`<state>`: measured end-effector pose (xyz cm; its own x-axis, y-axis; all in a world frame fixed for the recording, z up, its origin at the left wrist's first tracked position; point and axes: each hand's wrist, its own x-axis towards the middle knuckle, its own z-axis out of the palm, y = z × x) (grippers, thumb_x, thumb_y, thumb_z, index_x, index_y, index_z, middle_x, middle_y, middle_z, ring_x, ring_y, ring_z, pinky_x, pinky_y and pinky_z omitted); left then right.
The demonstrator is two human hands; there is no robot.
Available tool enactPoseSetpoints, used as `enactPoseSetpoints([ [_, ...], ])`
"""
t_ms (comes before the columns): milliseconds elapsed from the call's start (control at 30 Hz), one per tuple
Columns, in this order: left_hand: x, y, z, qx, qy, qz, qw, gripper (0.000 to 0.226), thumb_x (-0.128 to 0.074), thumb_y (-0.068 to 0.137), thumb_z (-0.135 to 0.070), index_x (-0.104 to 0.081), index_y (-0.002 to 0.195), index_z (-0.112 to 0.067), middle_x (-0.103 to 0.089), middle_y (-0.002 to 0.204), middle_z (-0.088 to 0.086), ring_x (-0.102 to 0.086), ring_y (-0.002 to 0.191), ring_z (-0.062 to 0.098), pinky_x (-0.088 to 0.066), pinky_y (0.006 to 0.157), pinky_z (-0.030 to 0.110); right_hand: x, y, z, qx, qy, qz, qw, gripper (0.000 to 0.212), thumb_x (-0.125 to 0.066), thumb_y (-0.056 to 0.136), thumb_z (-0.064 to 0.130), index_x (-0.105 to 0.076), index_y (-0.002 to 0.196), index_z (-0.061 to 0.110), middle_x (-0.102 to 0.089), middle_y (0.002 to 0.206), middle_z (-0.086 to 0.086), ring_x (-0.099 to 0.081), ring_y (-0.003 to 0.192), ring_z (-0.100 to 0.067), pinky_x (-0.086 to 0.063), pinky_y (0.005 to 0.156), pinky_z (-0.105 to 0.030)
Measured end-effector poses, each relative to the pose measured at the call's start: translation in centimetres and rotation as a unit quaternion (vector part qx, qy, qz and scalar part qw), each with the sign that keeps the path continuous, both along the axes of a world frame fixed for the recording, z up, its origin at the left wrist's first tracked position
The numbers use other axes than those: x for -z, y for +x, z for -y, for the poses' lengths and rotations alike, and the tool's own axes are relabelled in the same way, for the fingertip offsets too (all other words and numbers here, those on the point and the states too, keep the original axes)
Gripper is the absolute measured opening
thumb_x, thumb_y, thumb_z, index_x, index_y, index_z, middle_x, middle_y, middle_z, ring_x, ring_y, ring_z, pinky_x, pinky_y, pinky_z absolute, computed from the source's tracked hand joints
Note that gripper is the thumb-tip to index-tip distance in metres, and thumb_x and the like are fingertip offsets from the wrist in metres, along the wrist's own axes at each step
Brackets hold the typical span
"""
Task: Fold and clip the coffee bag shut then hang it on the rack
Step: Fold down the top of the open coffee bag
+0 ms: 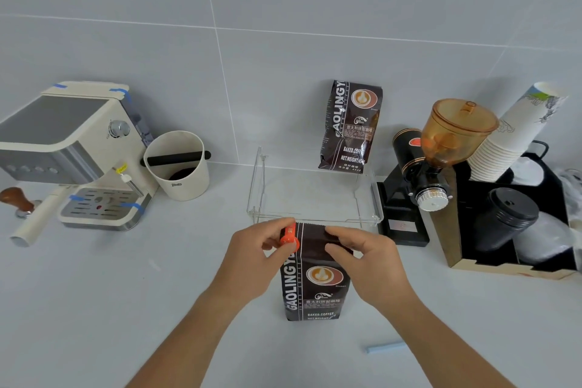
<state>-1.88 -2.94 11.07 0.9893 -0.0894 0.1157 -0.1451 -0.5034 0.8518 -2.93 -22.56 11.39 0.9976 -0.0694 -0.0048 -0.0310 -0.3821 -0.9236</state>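
A dark brown coffee bag [315, 290] stands upright on the counter in front of me. My left hand [252, 255] grips an orange clip [289, 238] at the bag's top left corner. My right hand [365, 258] pinches the folded top of the bag from the right. Just behind the bag stands a clear acrylic rack [261, 192], and a second, identical coffee bag [349, 126] hangs on its far side against the wall.
A cream espresso machine [78, 148] and a white knock box [179, 167] stand at the left. A black grinder with an amber hopper [441, 148] and a box with paper cups [516, 142] are at the right. A pale blue stick [385, 348] lies near the front.
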Motion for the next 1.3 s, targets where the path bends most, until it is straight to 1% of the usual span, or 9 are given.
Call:
enactPoseSetpoints([
  [233,0.2,0.0,-0.6,0.037,0.101,0.076,0.991,0.014,-0.070,0.084,-0.027,-0.074,0.097,-0.024,-0.067,0.083,-0.010,-0.063,0.078,0.007,-0.054,0.074,0.031,0.1,-0.1,0.0,-0.038,-0.104,0.087,0.990,0.011,-0.074,0.081,0.010,-0.078,0.087,0.018,-0.071,0.079,0.011,-0.062,0.085,-0.002,-0.045,0.061,-0.007],
  [433,0.1,0.2,-1.1,0.068,0.051,0.027,0.996,0.005,-0.071,0.082,-0.023,-0.075,0.079,-0.026,-0.068,0.080,-0.012,-0.064,0.081,0.006,-0.045,0.070,0.010,-0.1,0.0,0.5,-0.089,-0.129,0.127,0.979,0.009,-0.073,0.081,0.006,-0.077,0.081,0.014,-0.064,0.080,0.014,-0.059,0.082,0.000,-0.043,0.068,-0.005],
  [567,-0.1,-0.1,-0.8,0.060,-0.004,-0.041,0.997,0.017,-0.073,0.081,-0.018,-0.073,0.073,-0.033,-0.072,0.074,-0.023,-0.066,0.071,-0.001,-0.044,0.062,0.005,-0.4,-0.5,0.8,-0.076,-0.087,0.054,0.992,0.017,-0.069,0.084,0.006,-0.075,0.074,0.019,-0.071,0.079,0.018,-0.064,0.078,0.001,-0.046,0.064,-0.005],
  [700,0.5,-0.1,-0.6,0.053,-0.086,-0.078,0.992,0.019,-0.074,0.080,-0.013,-0.076,0.080,-0.031,-0.069,0.065,0.004,-0.065,0.063,0.010,-0.050,0.068,0.013,-0.5,-0.2,0.4,-0.067,-0.027,-0.027,0.997,0.028,-0.067,0.083,0.002,-0.072,0.067,0.025,-0.074,0.070,0.018,-0.066,0.067,0.003,-0.049,0.065,-0.007],
  [800,1.0,-0.3,-0.3,0.040,-0.118,-0.103,0.987,0.024,-0.072,0.082,-0.011,-0.076,0.087,-0.034,-0.069,0.066,-0.008,-0.062,0.065,0.004,-0.049,0.067,0.014,-0.6,0.5,0.0,-0.046,0.046,-0.095,0.993,0.026,-0.065,0.083,-0.001,-0.075,0.069,0.018,-0.078,0.070,0.002,-0.071,0.068,-0.012,-0.058,0.068,-0.027],
  [867,1.2,-0.6,-0.3,0.056,-0.102,-0.110,0.987,0.027,-0.076,0.078,-0.015,-0.073,0.093,-0.037,-0.073,0.083,-0.008,-0.068,0.078,0.004,-0.053,0.074,0.016,-0.6,1.0,-0.2,-0.035,0.076,-0.130,0.988,0.026,-0.064,0.083,-0.002,-0.076,0.071,0.018,-0.078,0.075,-0.007,-0.072,0.072,-0.022,-0.058,0.071,-0.036],
  [967,1.8,-1.0,-0.4,0.092,-0.012,-0.083,0.992,0.043,-0.082,0.071,-0.020,-0.065,0.106,-0.040,-0.067,0.096,-0.006,-0.063,0.094,0.004,-0.051,0.083,0.013,-0.4,1.5,-0.3,-0.034,0.105,-0.178,0.978,0.027,-0.062,0.083,-0.004,-0.075,0.071,0.016,-0.076,0.072,-0.007,-0.070,0.070,-0.023,-0.056,0.064,-0.031],
  [1133,2.5,-0.7,-0.3,0.091,0.062,-0.047,0.993,0.027,-0.075,0.079,-0.027,-0.070,0.105,-0.030,-0.063,0.090,-0.008,-0.060,0.089,0.004,-0.048,0.078,0.014,-0.2,1.7,-0.1,-0.092,0.024,-0.211,0.973,0.018,-0.061,0.085,0.007,-0.077,0.077,0.012,-0.075,0.078,-0.003,-0.068,0.069,-0.014,-0.052,0.063,-0.024],
  [1300,2.6,-1.1,-0.3,0.129,0.099,-0.025,0.986,0.014,-0.064,0.087,-0.030,-0.073,0.096,-0.025,-0.062,0.085,-0.006,-0.061,0.079,0.009,-0.052,0.075,0.031,0.0,1.0,2.0,-0.242,-0.105,-0.139,0.955,0.014,-0.070,0.081,0.020,-0.076,0.091,0.028,-0.071,0.092,0.008,-0.066,0.085,-0.005,-0.049,0.075,-0.017],
])
